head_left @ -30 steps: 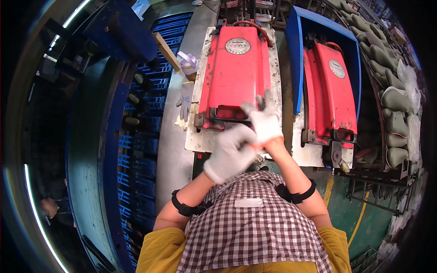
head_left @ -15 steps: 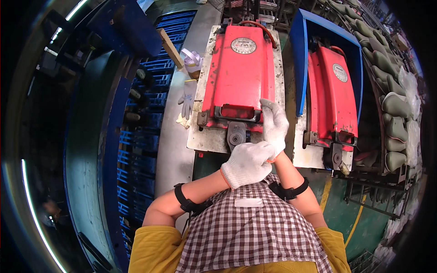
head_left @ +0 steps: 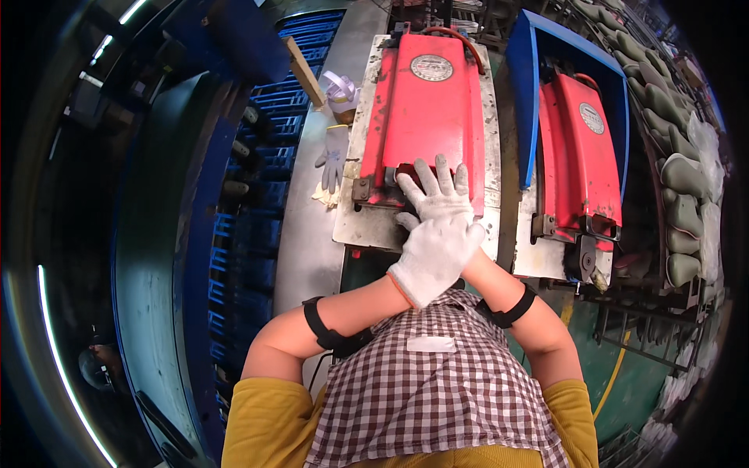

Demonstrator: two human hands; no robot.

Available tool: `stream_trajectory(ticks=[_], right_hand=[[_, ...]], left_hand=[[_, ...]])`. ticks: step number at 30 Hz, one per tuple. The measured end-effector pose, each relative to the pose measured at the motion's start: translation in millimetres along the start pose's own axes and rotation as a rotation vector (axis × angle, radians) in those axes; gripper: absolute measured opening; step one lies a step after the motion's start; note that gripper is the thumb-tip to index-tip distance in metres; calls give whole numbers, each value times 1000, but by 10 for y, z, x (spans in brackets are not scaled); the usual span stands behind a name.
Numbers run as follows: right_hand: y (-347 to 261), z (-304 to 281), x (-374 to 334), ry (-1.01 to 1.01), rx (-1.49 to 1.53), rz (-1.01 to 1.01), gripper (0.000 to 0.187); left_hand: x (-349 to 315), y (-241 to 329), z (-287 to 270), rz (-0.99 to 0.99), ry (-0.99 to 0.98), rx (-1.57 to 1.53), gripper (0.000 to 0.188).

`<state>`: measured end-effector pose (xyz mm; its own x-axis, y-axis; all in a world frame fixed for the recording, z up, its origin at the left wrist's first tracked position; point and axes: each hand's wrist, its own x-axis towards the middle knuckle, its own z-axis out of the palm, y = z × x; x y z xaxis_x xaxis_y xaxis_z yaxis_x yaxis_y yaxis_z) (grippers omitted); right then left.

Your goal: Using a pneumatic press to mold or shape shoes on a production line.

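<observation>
White knitted gloves with orange cuffs cover both hands. My right hand (head_left: 438, 193) is stretched out with its fingers spread, in front of the near end of a red machine cover (head_left: 425, 109). It holds nothing. My left hand (head_left: 438, 253) lies across the right wrist, its fingers closed around the cuff area of the right glove. The left hand hides that cuff and part of the right palm. Beneath the hands, the front lever of the machine is mostly covered from sight.
To the right stands a second red machine (head_left: 579, 156) inside a blue frame (head_left: 524, 101). A grey glove (head_left: 334, 156) and a lilac-lidded container (head_left: 342, 97) sit on the metal bench (head_left: 300, 249) at left. Racks of grey-green shoe-shaped pieces (head_left: 683, 214) line the far right.
My right hand has turned and spread its fingers, moving left in front of the machine. My left hand has moved slightly right, further over the right wrist. The view has shifted a little.
</observation>
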<state>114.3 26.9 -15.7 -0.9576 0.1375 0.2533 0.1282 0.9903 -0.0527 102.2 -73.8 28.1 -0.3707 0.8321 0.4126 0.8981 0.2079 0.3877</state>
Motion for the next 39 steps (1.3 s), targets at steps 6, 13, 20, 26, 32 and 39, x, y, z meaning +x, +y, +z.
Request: stream_trajectory(ticks=[6, 13, 20, 26, 32, 39], right_hand=[[-113, -35, -102, 293, 195, -144, 53], [294, 413, -880, 388, 495, 573, 12], [150, 336, -915, -745, 1390, 889, 29], [-443, 444, -857, -962, 2108, 1052, 46], [-540, 756, -875, -1011, 2383, 861, 65], [-105, -129, -447, -886, 1206, 643, 42]], left_hand=[[-337, -82, -17, -244, -232, -816, 17], [-120, -785, -25, -17, 9, -151, 32], [224, -1194, 437, -24, -314, 168, 24], [341, -1089, 393, -40, -359, 105, 28], [550, -975, 114, -37, -380, 50, 36], [1147, -856, -772, 28, -93, 63, 32]])
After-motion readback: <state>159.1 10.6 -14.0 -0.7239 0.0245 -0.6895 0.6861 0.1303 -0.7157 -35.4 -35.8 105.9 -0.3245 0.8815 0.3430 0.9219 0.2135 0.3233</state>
